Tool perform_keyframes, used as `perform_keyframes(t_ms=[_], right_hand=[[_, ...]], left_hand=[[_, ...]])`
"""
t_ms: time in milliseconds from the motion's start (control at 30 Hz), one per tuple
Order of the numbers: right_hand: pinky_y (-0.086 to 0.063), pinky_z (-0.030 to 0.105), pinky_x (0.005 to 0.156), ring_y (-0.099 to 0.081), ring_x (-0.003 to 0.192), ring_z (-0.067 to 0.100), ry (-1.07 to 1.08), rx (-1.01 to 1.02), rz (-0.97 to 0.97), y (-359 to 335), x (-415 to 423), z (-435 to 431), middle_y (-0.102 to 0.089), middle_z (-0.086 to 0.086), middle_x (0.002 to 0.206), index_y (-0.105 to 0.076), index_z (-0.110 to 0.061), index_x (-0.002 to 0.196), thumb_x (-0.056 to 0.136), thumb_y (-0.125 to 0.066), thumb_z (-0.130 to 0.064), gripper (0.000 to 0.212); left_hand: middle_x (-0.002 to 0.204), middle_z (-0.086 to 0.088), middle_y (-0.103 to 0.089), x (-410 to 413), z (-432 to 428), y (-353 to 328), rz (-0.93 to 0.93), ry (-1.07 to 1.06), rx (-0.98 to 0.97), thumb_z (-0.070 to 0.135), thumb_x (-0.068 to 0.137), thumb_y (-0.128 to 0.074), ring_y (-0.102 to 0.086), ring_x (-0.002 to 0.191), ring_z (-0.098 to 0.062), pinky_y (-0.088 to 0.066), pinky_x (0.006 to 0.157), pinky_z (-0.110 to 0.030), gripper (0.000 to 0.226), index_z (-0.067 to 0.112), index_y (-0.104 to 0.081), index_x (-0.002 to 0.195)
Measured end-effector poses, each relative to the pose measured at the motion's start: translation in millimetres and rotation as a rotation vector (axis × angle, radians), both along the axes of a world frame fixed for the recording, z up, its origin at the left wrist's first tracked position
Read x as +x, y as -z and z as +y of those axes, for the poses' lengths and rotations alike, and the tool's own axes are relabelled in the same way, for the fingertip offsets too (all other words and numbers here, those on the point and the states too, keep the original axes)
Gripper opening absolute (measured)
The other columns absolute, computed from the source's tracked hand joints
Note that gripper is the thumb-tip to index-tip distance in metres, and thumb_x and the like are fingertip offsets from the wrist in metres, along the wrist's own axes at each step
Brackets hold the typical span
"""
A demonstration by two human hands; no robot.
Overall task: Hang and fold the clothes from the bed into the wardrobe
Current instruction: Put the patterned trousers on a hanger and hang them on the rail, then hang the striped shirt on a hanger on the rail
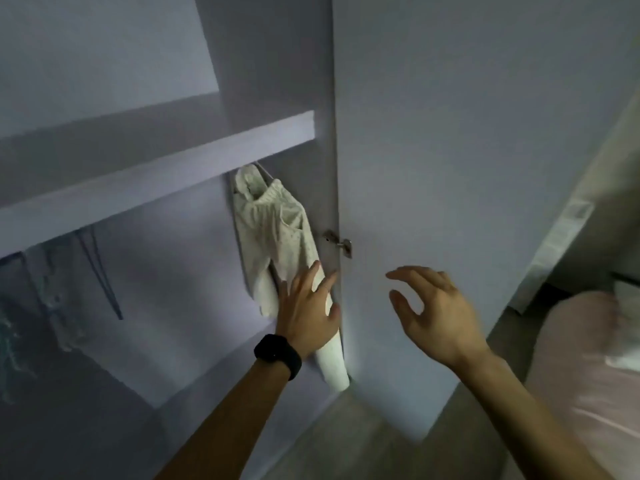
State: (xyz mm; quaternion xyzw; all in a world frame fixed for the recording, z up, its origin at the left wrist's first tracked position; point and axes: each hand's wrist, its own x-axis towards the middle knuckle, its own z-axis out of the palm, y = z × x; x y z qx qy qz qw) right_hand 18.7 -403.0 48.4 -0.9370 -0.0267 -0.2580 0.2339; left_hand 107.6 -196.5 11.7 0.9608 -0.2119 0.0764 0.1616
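A white garment (273, 230) is hung on a hanger (265, 174) inside the wardrobe (173, 289), at the far right of the compartment under the shelf (156, 168). It is seen bunched near its top, and its lower part is drawn down in a long narrow fold beside the edge of the door (467, 133), just below the hinge (337, 242).

The left hand (306, 317) is laid flat against the lower part of the garment, with fingers straight and spread and nothing gripped; a black watch (277, 355) is worn on its wrist. The right hand (433, 313) is held in the air in front of the open door, apart from the garment, its fingers wide and loosely curved and nothing held in it.

In the same compartment, well to the left, other clothes (52, 299) are hung beneath the shelf; they are blurred, and only pale, bluish cloth can be made out. Between them and the white garment a dark hanger (100, 271) is seen tilted, with nothing plainly on it.

Outside the wardrobe, at the right edge, part of the bed (588, 375) is seen, covered in pale pink. What lies on it cannot be told.
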Motion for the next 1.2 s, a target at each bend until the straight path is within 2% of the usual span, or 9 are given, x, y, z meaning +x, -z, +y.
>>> perform_keyframes(t_ms=[100,267,400,533,633,733,900,1067,1200], right_hand=[[-0.054,0.037,0.087,-0.059,0.114,0.024,0.195,0.082,0.105,45,-74,-29,-0.064,-0.004,0.130,-0.069,-0.024,0.122,0.094,-0.067,-0.025,0.028],[-0.057,0.037,0.079,-0.062,0.099,0.023,0.546,0.135,0.259,103,-194,-74,-0.070,-0.001,0.116,-0.075,-0.020,0.110,0.082,-0.079,-0.010,0.030],[-0.052,0.035,0.088,-0.064,0.102,0.026,0.874,0.225,0.359,130,-287,-99,-0.070,-0.003,0.119,-0.074,-0.025,0.111,0.084,-0.076,-0.014,0.030],[-0.050,0.036,0.092,-0.062,0.105,0.029,1.167,0.348,0.372,151,-378,-112,-0.069,-0.004,0.120,-0.073,-0.028,0.114,0.087,-0.074,-0.019,0.029],[-0.049,0.036,0.094,-0.063,0.107,0.028,1.313,0.415,0.382,161,-430,-117,-0.069,-0.005,0.121,-0.072,-0.028,0.115,0.084,-0.076,-0.019,0.032],[-0.048,0.036,0.094,-0.065,0.105,0.029,1.476,0.483,0.355,172,-472,-121,-0.071,-0.001,0.118,-0.074,-0.025,0.112,0.079,-0.080,-0.014,0.035],[-0.043,0.033,0.099,-0.057,0.116,0.029,1.576,0.606,0.437,190,-521,-143,-0.065,-0.002,0.130,-0.068,-0.026,0.125,0.090,-0.070,-0.025,0.035],[-0.040,0.036,0.104,-0.049,0.125,0.026,1.549,0.696,0.567,223,-546,-188,-0.057,-0.002,0.139,-0.056,-0.029,0.138,0.094,-0.060,-0.035,0.044],[-0.037,0.037,0.109,-0.043,0.131,0.026,1.488,0.784,0.694,277,-544,-230,-0.048,0.000,0.147,-0.046,-0.029,0.145,0.095,-0.058,-0.040,0.053]], left_hand=[[0.165,0.003,-0.017,-43,-64,43,0.120,0.225,0.001,0.037,0.096,-0.053,-0.014,0.151,-0.020,-0.018,0.121,-0.049,0.062,0.035,-0.031,0.154],[0.166,0.004,-0.013,-113,-165,92,0.333,0.574,0.122,0.035,0.099,-0.052,-0.005,0.153,-0.016,-0.004,0.123,-0.050,0.065,0.038,-0.021,0.156],[0.165,0.005,-0.017,-166,-235,110,0.413,0.785,0.176,0.032,0.098,-0.052,-0.016,0.151,-0.016,-0.003,0.121,-0.043,0.064,0.038,-0.025,0.156],[0.164,0.005,-0.018,-228,-299,135,0.465,0.995,0.263,0.030,0.098,-0.051,-0.019,0.149,-0.021,-0.009,0.116,-0.034,0.060,0.035,-0.030,0.155],[0.163,0.005,-0.020,-269,-340,151,0.444,1.132,0.354,0.035,0.096,-0.052,-0.018,0.148,-0.020,-0.014,0.121,-0.044,0.061,0.034,-0.032,0.154],[0.163,0.004,-0.022,-316,-378,163,0.390,1.250,0.436,0.038,0.092,-0.050,-0.019,0.148,-0.020,-0.014,0.121,-0.047,0.065,0.036,-0.030,0.154],[0.163,0.001,-0.022,-364,-426,183,0.343,1.325,0.534,0.042,0.091,-0.049,-0.020,0.149,-0.021,-0.019,0.119,-0.047,0.065,0.039,-0.028,0.153],[0.164,0.001,-0.018,-379,-470,224,0.368,1.301,0.632,0.040,0.095,-0.046,-0.017,0.150,-0.021,-0.018,0.120,-0.048,0.063,0.037,-0.027,0.155],[0.164,0.000,-0.017,-369,-494,287,0.378,1.252,0.755,0.039,0.096,-0.046,-0.016,0.150,-0.022,-0.018,0.119,-0.049,0.063,0.035,-0.026,0.156]])
